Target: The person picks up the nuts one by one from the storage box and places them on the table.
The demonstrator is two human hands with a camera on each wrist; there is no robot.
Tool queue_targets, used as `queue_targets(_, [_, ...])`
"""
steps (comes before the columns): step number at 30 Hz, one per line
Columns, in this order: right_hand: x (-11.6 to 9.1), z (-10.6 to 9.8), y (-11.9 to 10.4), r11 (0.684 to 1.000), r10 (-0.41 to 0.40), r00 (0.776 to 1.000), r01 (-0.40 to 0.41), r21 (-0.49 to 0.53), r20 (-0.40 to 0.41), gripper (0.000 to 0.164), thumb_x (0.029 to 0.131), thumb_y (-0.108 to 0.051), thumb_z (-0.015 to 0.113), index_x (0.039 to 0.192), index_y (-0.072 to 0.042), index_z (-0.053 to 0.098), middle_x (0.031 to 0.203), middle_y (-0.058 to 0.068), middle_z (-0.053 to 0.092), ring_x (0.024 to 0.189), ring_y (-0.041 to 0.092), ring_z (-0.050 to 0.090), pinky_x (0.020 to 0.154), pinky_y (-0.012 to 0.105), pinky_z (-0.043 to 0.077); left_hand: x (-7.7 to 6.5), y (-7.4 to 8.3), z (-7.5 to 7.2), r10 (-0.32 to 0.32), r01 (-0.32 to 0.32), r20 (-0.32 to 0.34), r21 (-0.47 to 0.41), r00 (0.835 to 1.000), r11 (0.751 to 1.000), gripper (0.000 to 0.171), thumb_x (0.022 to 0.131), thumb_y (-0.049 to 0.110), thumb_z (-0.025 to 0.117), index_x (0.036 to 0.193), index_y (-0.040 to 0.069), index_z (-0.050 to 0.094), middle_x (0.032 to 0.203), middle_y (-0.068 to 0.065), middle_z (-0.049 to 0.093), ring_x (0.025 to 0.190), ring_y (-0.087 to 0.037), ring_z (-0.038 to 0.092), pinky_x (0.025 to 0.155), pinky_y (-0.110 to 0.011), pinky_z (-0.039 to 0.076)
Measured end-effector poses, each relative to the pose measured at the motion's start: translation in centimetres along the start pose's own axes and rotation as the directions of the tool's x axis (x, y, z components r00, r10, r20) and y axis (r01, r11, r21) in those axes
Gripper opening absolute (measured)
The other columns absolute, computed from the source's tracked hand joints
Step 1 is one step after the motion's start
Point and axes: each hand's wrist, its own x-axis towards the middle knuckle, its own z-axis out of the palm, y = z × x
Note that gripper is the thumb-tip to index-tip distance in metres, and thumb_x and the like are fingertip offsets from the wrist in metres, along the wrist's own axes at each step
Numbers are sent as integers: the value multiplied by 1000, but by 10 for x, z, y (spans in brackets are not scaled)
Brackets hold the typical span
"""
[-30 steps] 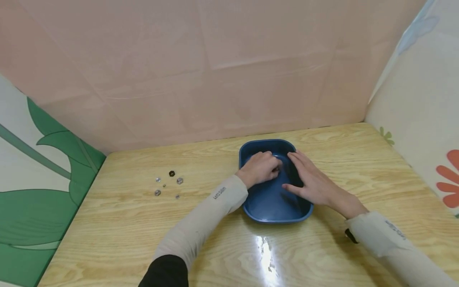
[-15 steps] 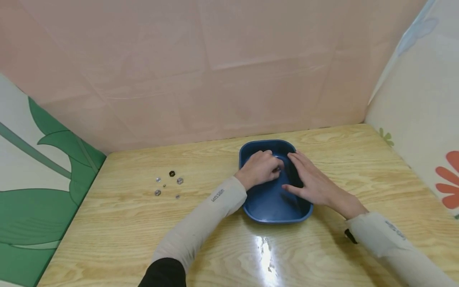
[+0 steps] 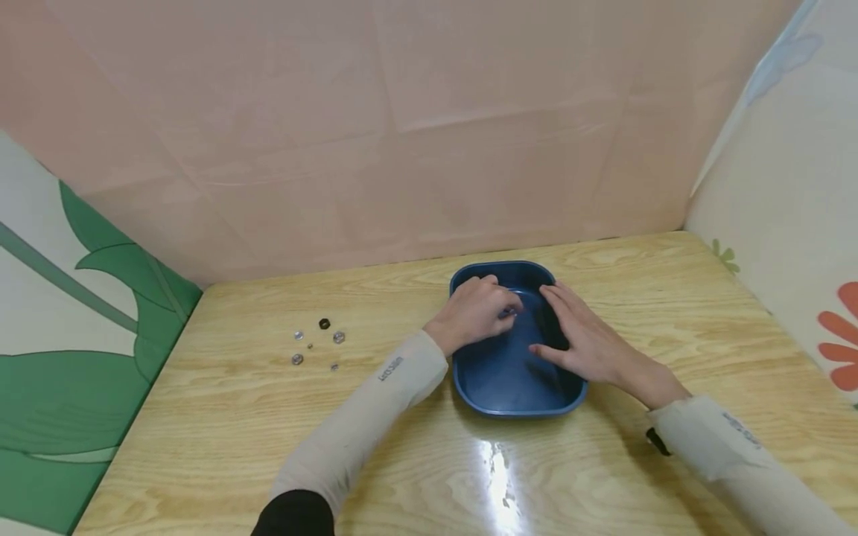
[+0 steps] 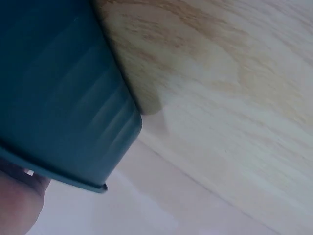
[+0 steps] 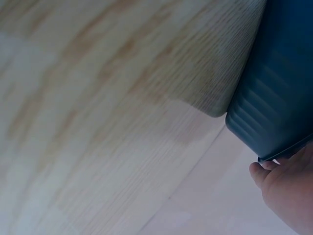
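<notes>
A deep blue plastic bin (image 3: 512, 391) with rounded corners stands on the wooden table. My left hand (image 3: 472, 313) is over its left side, fingers curled and pinching a small shiny metal piece (image 3: 512, 312), mostly hidden by the fingers. My right hand (image 3: 590, 342) lies across the right rim, fingers fairly straight and thumb spread out over the inside. Both wrist views show the bin's ribbed outer wall (image 4: 73, 98), with part of the right hand (image 5: 291, 188) at the rim in the right one.
Left of the bin lie several loose nuts: a black one (image 3: 325, 324), silver ones such as this nut (image 3: 339, 337), and some much smaller pieces. A pink backdrop (image 3: 402, 186) rises behind the table (image 3: 221, 417); printed panels stand at both sides.
My left hand has shifted slightly left and up from over the middle of the bin, the small shiny piece still in its fingers. The right hand stays on the rim.
</notes>
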Motion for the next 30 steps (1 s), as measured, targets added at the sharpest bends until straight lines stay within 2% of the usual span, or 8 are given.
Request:
queue_targets(5, [0, 1, 1, 1000, -1, 1000, 1, 1, -2, 95, 92, -45, 68, 156, 5, 18, 162, 27, 16, 150, 46, 11, 113, 67, 22, -6, -4, -4, -4, 4, -18, 1, 1000, 1000, 21, 96, 27, 65, 113, 25, 77, 105, 12, 75, 85, -11, 54, 73, -24, 43])
queue_targets(11, [0, 1, 1, 1000, 0, 1000, 0, 9, 1, 96, 92, -44, 69, 156, 4, 17, 162, 27, 16, 150, 46, 10, 113, 68, 22, -15, -10, -11, 2, -2, -46, -14, 999, 1000, 19, 95, 25, 66, 111, 23, 77, 107, 9, 75, 90, -14, 56, 77, -26, 45])
queue_targets(18, [0, 1, 2, 1000, -2, 1000, 2, 15, -8, 97, 91, -48, 68, 156, 5, 18, 161, 26, 17, 150, 45, 10, 113, 67, 21, -24, -20, -17, 2, -7, -103, -41, 995, 999, 19, 94, 22, 69, 110, 18, 77, 107, 5, 76, 86, -15, 57, 73, -23, 46])
queue_targets(21, [0, 0, 2, 1000, 1, 1000, -1, 18, 0, 98, 92, -50, 67, 156, 4, 17, 162, 26, 17, 150, 45, 9, 113, 68, 22, -29, -25, -21, -9, 1, -126, -63, 992, 998, 18, 93, 20, 69, 110, 17, 77, 106, 4, 75, 88, -15, 60, 77, -25, 48])
queue_targets(25, [0, 0, 2, 1000, 3, 1000, -3, 16, -2, 97, 92, -49, 67, 156, 4, 17, 162, 26, 16, 150, 45, 10, 113, 68, 22, -35, -33, -24, -16, 1, -172, -85, 985, 996, 17, 92, 17, 69, 107, 16, 77, 104, 5, 76, 90, -15, 61, 80, -27, 48])
queue_targets(30, [0, 1, 2, 1000, 2, 1000, -1, 10, -2, 97, 92, -47, 68, 156, 4, 17, 162, 26, 16, 150, 45, 10, 113, 68, 21, -43, -42, -24, -18, -5, -238, -96, 971, 995, 14, 89, 13, 71, 102, 13, 78, 98, 5, 76, 84, -15, 59, 72, -26, 47])
